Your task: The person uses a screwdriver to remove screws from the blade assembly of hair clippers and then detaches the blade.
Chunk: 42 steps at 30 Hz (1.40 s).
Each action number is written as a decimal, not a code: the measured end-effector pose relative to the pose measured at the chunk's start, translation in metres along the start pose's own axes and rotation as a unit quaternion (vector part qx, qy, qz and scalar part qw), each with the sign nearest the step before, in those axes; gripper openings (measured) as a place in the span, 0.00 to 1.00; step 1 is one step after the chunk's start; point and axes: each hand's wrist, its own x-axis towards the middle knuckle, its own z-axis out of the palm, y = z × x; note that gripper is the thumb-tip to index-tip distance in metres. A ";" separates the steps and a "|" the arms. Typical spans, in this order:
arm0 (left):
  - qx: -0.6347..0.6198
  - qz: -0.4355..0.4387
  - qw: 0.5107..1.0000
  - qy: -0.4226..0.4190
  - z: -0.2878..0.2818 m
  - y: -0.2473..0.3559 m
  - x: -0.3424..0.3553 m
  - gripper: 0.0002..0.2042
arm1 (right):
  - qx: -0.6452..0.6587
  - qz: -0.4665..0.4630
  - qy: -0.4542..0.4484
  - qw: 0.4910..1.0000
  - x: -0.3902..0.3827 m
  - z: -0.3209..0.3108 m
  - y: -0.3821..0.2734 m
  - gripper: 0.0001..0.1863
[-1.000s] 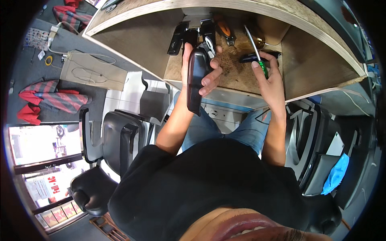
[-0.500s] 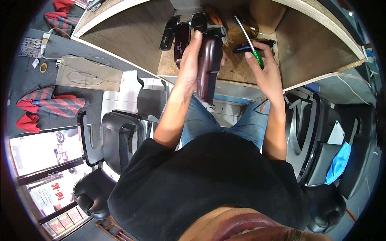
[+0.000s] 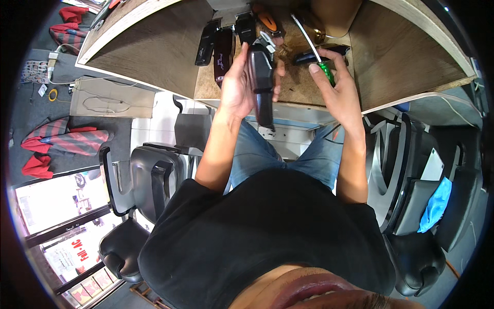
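My left hand point(image 3: 239, 90) holds a black hair clipper point(image 3: 262, 82) upright, blade end up, in front of the wooden compartment. My right hand point(image 3: 339, 98) has thumb and fingers round a screwdriver's green handle point(image 3: 325, 72), its long metal shaft pointing up; a dark trimmer point(image 3: 303, 57) lies just behind those fingers, and I cannot tell if they touch it. On the hair-strewn board point(image 3: 293, 90) lie more clippers: black ones point(image 3: 206, 44) point(image 3: 246, 28), a burgundy one point(image 3: 224, 56) and an orange-black one point(image 3: 266, 19). A brass-coloured object point(image 3: 314, 28) is at the back.
Compartment walls point(image 3: 399, 62) flank both hands. Black salon chairs point(image 3: 149, 180) stand left and right, a blue cloth point(image 3: 435, 206) on the right one. Beyond are a board with cables point(image 3: 110, 98), red striped garments point(image 3: 64, 139) and a glazed front point(image 3: 56, 195).
My left hand has rotated the clipper, showing its side differently and the blade end at the top again. My right hand keeps its grip on the screwdriver. The view has shifted slightly.
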 end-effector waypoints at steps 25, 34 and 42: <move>-0.062 0.037 0.991 -0.109 -0.007 -0.009 -0.019 0.30 | -0.012 -0.080 0.054 0.995 -0.015 0.005 -0.007 0.14; 0.037 0.093 0.992 0.079 0.026 -0.021 -0.032 0.20 | -0.065 -0.141 0.048 0.987 -0.072 0.046 -0.017 0.31; 0.075 0.120 0.990 0.018 0.025 -0.019 -0.031 0.21 | 0.105 -0.047 0.057 0.992 -0.081 0.045 0.005 0.23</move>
